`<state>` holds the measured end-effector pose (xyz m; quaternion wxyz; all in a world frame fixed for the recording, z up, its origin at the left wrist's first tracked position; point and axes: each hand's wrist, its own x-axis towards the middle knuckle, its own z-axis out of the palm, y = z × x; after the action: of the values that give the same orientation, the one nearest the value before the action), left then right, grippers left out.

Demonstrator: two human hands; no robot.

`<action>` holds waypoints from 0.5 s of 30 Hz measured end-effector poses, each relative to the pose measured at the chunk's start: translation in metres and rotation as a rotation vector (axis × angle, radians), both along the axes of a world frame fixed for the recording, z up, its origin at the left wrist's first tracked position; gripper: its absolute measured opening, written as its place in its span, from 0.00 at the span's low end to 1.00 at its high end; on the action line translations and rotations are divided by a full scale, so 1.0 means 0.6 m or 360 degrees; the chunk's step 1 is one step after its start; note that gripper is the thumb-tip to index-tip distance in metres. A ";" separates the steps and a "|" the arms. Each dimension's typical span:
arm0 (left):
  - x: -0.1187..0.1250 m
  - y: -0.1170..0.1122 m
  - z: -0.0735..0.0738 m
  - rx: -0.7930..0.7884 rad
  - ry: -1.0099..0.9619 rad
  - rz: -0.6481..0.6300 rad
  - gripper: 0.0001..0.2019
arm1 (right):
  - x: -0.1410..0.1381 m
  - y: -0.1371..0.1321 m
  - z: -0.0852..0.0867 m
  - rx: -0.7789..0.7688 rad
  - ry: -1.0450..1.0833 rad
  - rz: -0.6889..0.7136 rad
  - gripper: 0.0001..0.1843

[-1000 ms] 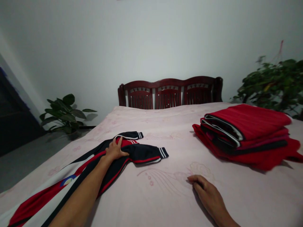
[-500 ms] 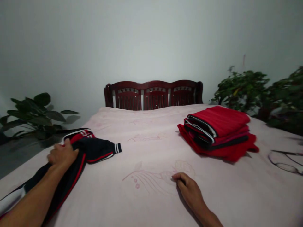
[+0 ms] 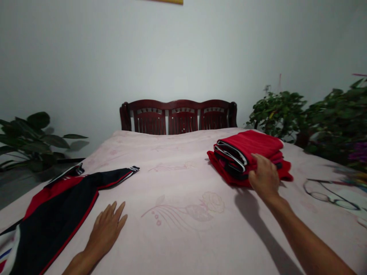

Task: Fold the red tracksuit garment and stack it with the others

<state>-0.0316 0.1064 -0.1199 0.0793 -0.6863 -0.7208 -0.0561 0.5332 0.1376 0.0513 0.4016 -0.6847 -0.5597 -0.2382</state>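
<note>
My left hand (image 3: 108, 228) hovers low over the pink bedsheet (image 3: 172, 175), its fingers spread and nothing in them. To its left lies a dark navy and red jacket (image 3: 65, 206) with white stripes, laid out flat with one sleeve pointing right. On the right, my right hand (image 3: 264, 176) is at the front edge of a stack of folded red clothes (image 3: 249, 145) with dark and white trim. Its fingers reach over the stack's near side, thumb apart; whether they press on the cloth is hard to tell.
A pair of glasses (image 3: 329, 196) lies on the bed to the right of the stack. Leafy potted plants stand at the left (image 3: 37, 133) and right (image 3: 278, 112). Beyond the bed is a dark red wooden chair back (image 3: 183, 116) against the wall.
My left hand has let go of the jacket and moved right over the sheet; the jacket now lies flatter. My right hand has moved up and right to the stack. The view has shifted slightly right.
</note>
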 end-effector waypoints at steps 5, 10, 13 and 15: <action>0.008 -0.001 0.008 0.0091 -0.0018 0.0005 0.30 | 0.088 0.050 0.035 -0.0361 -0.0617 -0.0135 0.31; 0.008 0.000 0.002 0.0134 -0.0009 0.0023 0.29 | 0.113 0.071 0.060 -0.0537 -0.0803 -0.0033 0.26; 0.007 0.000 0.001 0.0148 -0.0016 0.0015 0.29 | 0.093 0.073 0.094 -0.0594 -0.0787 -0.0038 0.18; 0.007 0.000 0.000 0.0174 -0.0022 0.0010 0.28 | 0.061 0.072 0.121 -0.0580 -0.0806 -0.0030 0.15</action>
<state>-0.0275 0.1067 -0.1197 0.1119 -0.6783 -0.7193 -0.0997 0.5697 0.1805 0.1237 0.1178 -0.6694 -0.6691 -0.3006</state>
